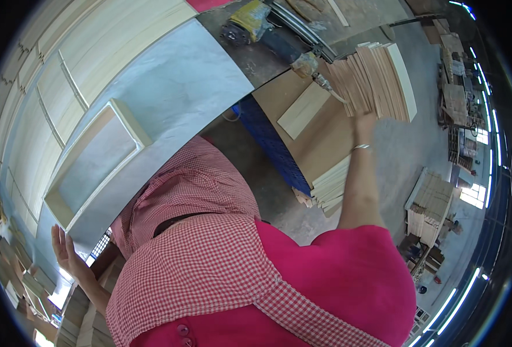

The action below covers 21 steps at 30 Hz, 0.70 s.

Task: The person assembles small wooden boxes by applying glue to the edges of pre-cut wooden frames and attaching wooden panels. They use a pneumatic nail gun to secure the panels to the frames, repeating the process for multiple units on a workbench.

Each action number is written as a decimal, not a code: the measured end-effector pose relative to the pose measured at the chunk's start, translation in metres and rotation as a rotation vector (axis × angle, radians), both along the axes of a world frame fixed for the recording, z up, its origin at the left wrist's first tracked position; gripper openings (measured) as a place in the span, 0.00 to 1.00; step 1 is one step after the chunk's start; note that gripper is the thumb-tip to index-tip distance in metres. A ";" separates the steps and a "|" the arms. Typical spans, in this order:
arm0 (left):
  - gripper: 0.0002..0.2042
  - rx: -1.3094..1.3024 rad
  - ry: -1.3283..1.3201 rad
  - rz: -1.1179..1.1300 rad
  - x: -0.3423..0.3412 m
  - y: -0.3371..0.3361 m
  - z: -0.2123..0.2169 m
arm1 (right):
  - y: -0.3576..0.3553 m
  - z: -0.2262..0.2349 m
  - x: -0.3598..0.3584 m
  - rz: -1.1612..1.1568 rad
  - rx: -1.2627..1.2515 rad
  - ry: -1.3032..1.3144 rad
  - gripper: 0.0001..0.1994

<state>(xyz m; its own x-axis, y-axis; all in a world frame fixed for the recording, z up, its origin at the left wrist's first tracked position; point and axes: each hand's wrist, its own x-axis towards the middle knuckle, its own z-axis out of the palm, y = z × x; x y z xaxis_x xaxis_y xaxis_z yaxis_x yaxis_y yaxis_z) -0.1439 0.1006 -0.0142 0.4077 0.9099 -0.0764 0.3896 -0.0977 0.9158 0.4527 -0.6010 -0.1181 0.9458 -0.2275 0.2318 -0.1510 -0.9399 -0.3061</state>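
A shallow rectangular wooden frame point(139, 141) lies on a pale blue-white tabletop point(192, 63) at the left. My left hand point(70, 255) is beside the frame's near corner, fingers stretched out and holding nothing. On the right, my right arm reaches out to a row of thin wooden boards point(377, 78) standing on edge. My right hand point(365, 120) is at the near edge of these boards; its fingers are largely hidden, so I cannot see whether they grip one. A single board point(303, 110) lies flat on a brown surface point(325, 147) next to the row.
A taped power tool point(247, 26) and an air-hose fitting point(321, 80) lie beyond the boards. More thin boards point(330, 184) are below my right forearm. Long pale planks point(100, 61) are stacked at the far left. A pallet stack point(429, 202) stands on the floor at right.
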 end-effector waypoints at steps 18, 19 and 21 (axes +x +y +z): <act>0.28 0.005 -0.052 0.163 -0.034 -0.025 0.002 | 0.167 -0.067 -0.107 -0.175 0.396 0.464 0.30; 0.28 -0.004 -0.088 0.150 -0.026 -0.020 0.002 | 0.148 -0.071 -0.109 -0.179 0.440 0.329 0.26; 0.28 0.051 -0.146 0.133 -0.030 -0.007 -0.006 | 0.129 -0.080 -0.123 -0.151 0.445 0.115 0.20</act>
<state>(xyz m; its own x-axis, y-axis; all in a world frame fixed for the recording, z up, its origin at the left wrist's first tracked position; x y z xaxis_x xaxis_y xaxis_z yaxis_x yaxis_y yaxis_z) -0.1743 0.0938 -0.0200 0.2866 0.9578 0.0221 0.2657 -0.1017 0.9587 0.3294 -0.4716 -0.1980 0.9082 -0.4178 -0.0238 -0.3327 -0.6863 -0.6468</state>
